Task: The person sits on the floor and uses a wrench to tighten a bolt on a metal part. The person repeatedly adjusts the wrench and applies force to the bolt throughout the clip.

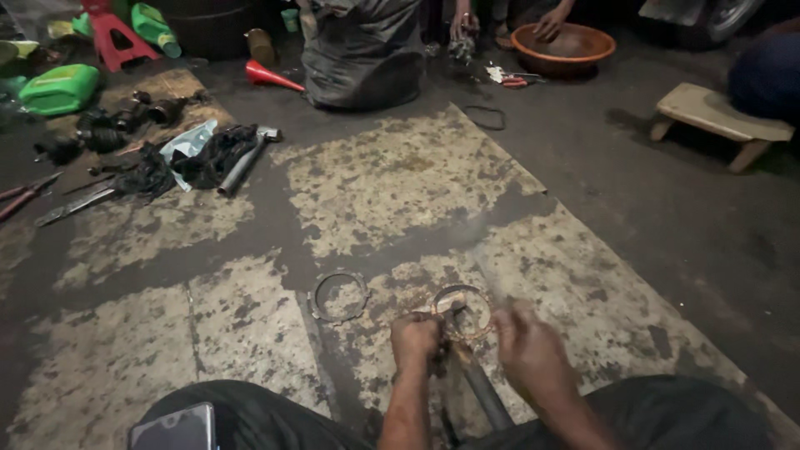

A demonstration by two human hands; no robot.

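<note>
Over at nine o'clock, I am seeing a green jug (pixel 58 88) lying near greasy black parts (pixel 104 129), with a hammer (pixel 244 160) resting beside dark rags (pixel 212 154). Nearer the middle, a toothed metal ring (pixel 338 297) is lying flat on the stained floor mat (pixel 400 175). At six o'clock my left hand (pixel 416 340) is closing its fingers around a metal shaft (pixel 477 379), a second ring (pixel 462 311) sitting at its top. At five o'clock my right hand (pixel 528 350) is blurring; I cannot tell how its fingers are standing.
</note>
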